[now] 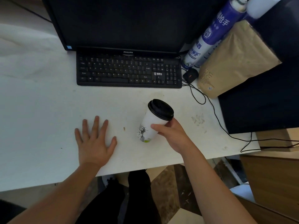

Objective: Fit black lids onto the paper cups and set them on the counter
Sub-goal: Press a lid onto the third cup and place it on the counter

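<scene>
A white paper cup (pixel 148 125) with a black-line drawing and a green mark near its base stands on the white counter (pixel 48 97), right of centre. A black lid (pixel 160 109) sits on its rim. My right hand (pixel 171 135) wraps the cup's right side just under the lid, thumb across the front. My left hand (pixel 94 141) lies flat on the counter to the cup's left, palm down, fingers spread, holding nothing. No other cups or lids are visible.
A black keyboard (pixel 129 71) and a dark monitor (pixel 123 23) stand behind the cup. At the right are a black mouse (pixel 190 75) with trailing cables, blue spray cans (pixel 208 34), a brown paper bag (pixel 234 60) and a black box (pixel 262 102). The counter's front edge runs just below my wrists.
</scene>
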Available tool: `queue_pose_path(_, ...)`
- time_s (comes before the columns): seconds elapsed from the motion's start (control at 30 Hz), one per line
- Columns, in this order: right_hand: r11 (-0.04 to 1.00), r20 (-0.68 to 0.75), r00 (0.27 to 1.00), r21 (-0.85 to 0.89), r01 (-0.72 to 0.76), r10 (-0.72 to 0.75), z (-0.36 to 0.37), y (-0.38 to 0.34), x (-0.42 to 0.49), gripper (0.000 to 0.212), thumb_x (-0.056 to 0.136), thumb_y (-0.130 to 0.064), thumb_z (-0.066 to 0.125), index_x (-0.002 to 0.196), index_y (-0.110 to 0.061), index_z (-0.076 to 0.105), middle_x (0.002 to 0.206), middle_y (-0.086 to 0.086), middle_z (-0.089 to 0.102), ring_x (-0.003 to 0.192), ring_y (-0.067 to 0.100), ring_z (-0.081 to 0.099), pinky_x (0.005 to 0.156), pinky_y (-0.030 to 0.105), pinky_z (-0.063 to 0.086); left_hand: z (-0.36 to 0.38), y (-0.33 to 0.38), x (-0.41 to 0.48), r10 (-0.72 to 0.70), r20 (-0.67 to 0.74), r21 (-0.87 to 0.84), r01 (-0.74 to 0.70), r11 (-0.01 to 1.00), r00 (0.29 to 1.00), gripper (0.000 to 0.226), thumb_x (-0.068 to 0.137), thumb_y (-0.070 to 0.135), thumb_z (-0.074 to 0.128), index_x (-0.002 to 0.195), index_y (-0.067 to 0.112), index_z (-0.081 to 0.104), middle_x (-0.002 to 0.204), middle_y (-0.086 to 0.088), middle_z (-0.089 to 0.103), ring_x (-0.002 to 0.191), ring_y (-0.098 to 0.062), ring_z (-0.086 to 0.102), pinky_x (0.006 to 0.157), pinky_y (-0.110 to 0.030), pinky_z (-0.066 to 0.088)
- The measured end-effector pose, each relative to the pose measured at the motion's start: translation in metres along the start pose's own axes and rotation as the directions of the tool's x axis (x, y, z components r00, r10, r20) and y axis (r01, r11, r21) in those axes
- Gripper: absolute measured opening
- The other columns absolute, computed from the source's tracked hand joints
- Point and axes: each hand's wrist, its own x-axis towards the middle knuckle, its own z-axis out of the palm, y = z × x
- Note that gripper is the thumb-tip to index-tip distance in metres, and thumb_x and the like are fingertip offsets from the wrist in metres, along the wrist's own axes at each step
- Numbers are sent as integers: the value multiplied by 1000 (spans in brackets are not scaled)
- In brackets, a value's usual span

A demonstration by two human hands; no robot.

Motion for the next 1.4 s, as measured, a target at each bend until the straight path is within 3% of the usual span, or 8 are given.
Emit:
queue_pose_path(0.23, 998, 138, 989, 21, -51, 48, 17, 4, -7, 67, 75, -12, 81, 138, -15, 58, 131, 7, 71, 123, 25, 66, 104, 45, 54, -5, 0, -1, 10, 49, -2, -10, 1000, 999, 82, 90, 73, 20, 160, 33, 12, 170, 0, 0, 154, -36, -13, 122, -57, -11)
queue_pose_path(0.37, 997, 223, 974, -70, -13, 28, 23, 6, -15, 62, 80, 6, 79, 130, -25, 60, 124, -3, 74, 116, 13, 69, 92, 27, 56, -24, 3, 1, -8, 136, -210, 36, 977, 991, 87, 80, 78, 16, 157, 37, 21, 170, 5, 3, 155, -32, -12, 120, -52, -17)
queue_pose_path(0.43, 994, 263, 965, -106, 5, 23, 29, 4, -20, 67, 81, 13, 75, 133, -26, 57, 125, -7, 72, 114, 7, 68, 88, 21, 55, -57, 2, 6, 32, 167, -580, 72, 811, 985, 79, 81, 75, 25, 147, 36, 42, 161, 7, 35, 151, -27, 23, 126, -51, 10)
queue_pose_path(0.5, 989, 297, 954, -145, 22, 22, 34, 4, -23, 74, 80, 12, 77, 140, -25, 54, 131, -4, 69, 120, 11, 65, 93, 24, 54, -94, 9, 3, 179, 93, -767, -44, 640, 979, 62, 87, 67, 42, 140, 36, 50, 138, 13, 57, 120, -13, 57, 104, -39, 46)
queue_pose_path(0.7, 963, 368, 930, -248, 101, -2, 50, -2, -42, 80, 75, -2, 85, 139, -40, 55, 130, -4, 69, 125, 18, 62, 107, 39, 51, -145, 24, -6, 390, 3, -667, -288, 687, 921, 60, 77, 69, 56, 127, 35, 60, 107, 18, 53, 81, -10, 60, 74, -18, 49)
queue_pose_path(1.07, 932, 396, 912, -281, 228, -104, 65, -11, -66, 76, 75, -1, 86, 138, -32, 57, 121, -1, 71, 109, 18, 69, 87, 32, 62, -158, 19, -22, 347, 48, -623, -244, 744, 937, 64, 66, 70, 57, 116, 30, 57, 104, 16, 51, 84, -9, 60, 72, -20, 44)
queue_pose_path(1.3, 872, 233, 940, -369, 322, -249, 84, -2, -78, 80, 69, -19, 92, 133, -42, 50, 112, -15, 67, 98, 8, 67, 70, 23, 59, -161, 24, -30, 302, 18, -641, -221, 735, 953, 66, 64, 70, 57, 115, 28, 55, 105, 14, 51, 99, -7, 55, 83, -30, 53)
queue_pose_path(1.4, 847, 161, 938, -402, 347, -308, 91, 0, -83, 81, 68, -23, 90, 132, -43, 46, 114, -17, 66, 101, 6, 66, 80, 31, 61, -161, 27, -35, 259, -5, -645, -201, 737, 966, 67, 61, 71, 56, 114, 29, 52, 104, 10, 50, 98, -5, 53, 83, -29, 52)
